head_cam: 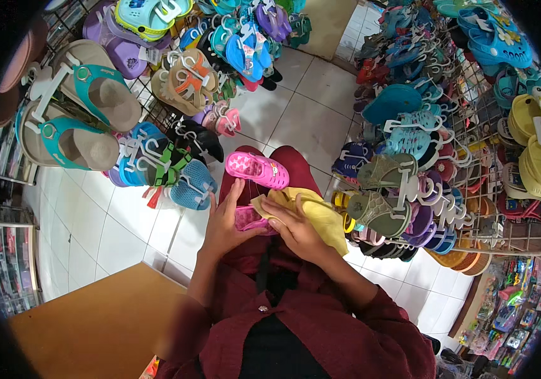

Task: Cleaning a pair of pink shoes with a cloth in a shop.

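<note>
A pink clog (pixel 257 169) with round holes lies on its side of my lap nearer the knees. Closer to my body is a second pink clog (pixel 247 219), partly hidden by my hands. My left hand (pixel 225 220) holds this second clog at its left end, thumb along its near edge. With my right hand (pixel 294 227) I press a yellow cloth (pixel 320 211) against the same clog's right end; the cloth drapes over my right thigh. The hidden fingertips and the clog's covered part cannot be seen.
Wire racks (pixel 483 137) with sandals and clogs on white hangers stand at both sides. Grey sandals with teal straps (pixel 102 94) hang at the left. A brown board-like surface (pixel 105 322) is at the lower left. White floor tiles (pixel 313 113) run between the racks.
</note>
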A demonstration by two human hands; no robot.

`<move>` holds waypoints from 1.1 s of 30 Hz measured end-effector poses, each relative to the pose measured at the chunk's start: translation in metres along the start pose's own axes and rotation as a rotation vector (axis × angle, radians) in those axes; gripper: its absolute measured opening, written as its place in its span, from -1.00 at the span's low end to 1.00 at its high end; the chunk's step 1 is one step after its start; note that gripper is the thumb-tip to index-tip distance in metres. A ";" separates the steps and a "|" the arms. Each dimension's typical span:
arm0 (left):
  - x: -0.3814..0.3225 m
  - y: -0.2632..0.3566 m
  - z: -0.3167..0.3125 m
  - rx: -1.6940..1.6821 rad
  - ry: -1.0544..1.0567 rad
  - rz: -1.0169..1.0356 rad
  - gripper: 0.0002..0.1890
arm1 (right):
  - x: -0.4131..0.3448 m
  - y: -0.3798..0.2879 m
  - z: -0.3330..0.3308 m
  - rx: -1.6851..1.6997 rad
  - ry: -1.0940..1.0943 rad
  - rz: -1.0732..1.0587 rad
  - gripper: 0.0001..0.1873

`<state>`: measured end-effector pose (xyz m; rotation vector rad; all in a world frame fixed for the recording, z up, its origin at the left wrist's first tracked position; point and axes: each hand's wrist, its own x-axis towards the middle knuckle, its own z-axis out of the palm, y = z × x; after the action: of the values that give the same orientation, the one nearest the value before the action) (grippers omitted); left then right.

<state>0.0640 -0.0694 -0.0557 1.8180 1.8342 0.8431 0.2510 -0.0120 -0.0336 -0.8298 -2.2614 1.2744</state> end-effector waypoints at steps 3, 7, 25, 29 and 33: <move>-0.002 0.000 0.002 0.004 0.001 0.037 0.13 | -0.006 0.000 -0.019 0.104 -0.008 0.013 -0.66; -0.001 0.002 0.002 -0.097 0.041 0.126 0.13 | 0.010 0.010 -0.018 0.428 0.157 0.290 -0.68; 0.003 0.003 -0.003 -0.277 0.007 -0.029 0.18 | -0.016 0.003 -0.001 -0.503 -0.030 -0.243 -0.57; 0.005 0.011 -0.021 -0.115 -0.073 0.020 0.16 | -0.012 0.004 -0.025 0.328 0.124 0.052 -0.59; 0.011 0.029 -0.025 -0.296 0.048 0.064 -0.10 | -0.010 -0.013 -0.027 0.808 0.561 0.096 -0.64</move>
<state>0.0680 -0.0623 -0.0164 1.6881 1.5870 1.1245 0.2712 -0.0074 -0.0094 -0.8311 -1.1339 1.5678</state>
